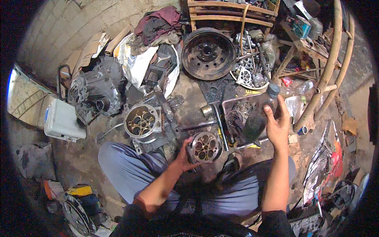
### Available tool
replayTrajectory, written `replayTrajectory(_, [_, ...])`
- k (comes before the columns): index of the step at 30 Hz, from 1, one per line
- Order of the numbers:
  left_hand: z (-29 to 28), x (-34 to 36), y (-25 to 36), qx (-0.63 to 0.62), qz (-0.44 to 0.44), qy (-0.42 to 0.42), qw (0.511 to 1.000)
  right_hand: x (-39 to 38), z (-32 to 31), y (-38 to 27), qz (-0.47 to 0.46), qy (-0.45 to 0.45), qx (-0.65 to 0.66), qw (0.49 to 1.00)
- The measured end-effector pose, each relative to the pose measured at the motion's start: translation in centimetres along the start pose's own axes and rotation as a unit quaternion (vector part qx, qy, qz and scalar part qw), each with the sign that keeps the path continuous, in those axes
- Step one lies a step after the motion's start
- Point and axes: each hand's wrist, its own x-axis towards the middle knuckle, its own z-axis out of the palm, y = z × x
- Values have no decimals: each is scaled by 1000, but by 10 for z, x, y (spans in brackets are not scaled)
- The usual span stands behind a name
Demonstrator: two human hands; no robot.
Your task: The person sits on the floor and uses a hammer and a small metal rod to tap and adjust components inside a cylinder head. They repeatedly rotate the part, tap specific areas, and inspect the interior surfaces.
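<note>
My left hand (pixel 184 155) grips a round metal drum part (pixel 205 147) with several holes in its face, held just above the ground between my knees. My right hand (pixel 277 125) holds a dark plastic bottle (pixel 259 114) with a grey cap, tilted with the cap up, over a greasy metal tray (pixel 228 103) of small parts. A similar round part with brass-coloured bores (pixel 141 120) lies on the ground to the left of the drum.
A gearbox housing (pixel 96 91) lies at the left by a white plastic canister (pixel 63 120). A steel wheel rim (pixel 208 53) leans at the back under wooden shelving (pixel 231 12). A bowl of metal parts (pixel 250 77), rags (pixel 156 25) and a bamboo frame (pixel 329 67) crowd around.
</note>
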Motion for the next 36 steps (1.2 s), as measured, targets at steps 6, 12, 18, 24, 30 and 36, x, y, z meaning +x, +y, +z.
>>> replayTrajectory(6, [3, -6, -4, -119, -9, -244, 962, -19, 2, -33, -39, 1, -74, 996])
replayTrajectory(12, [11, 5, -4, -160, -57, -301, 938, -32, -27, -24, 30, 39, 38, 998])
replayTrajectory(18, [16, 15, -4, -154, -32, -329, 931, -40, -54, -17, 56, -206, -133, 968])
replayTrajectory(24, [16, 18, 1, -164, -9, -323, 932, -50, -37, -17, 66, -422, -186, 885])
replayTrajectory(30, [16, 26, 2, -159, -15, -281, 946, -65, -23, -27, 63, -417, -345, 839])
replayTrajectory(36, [11, 34, -2, -189, 5, -243, 951, -61, -15, -23, 58, -412, -415, 809])
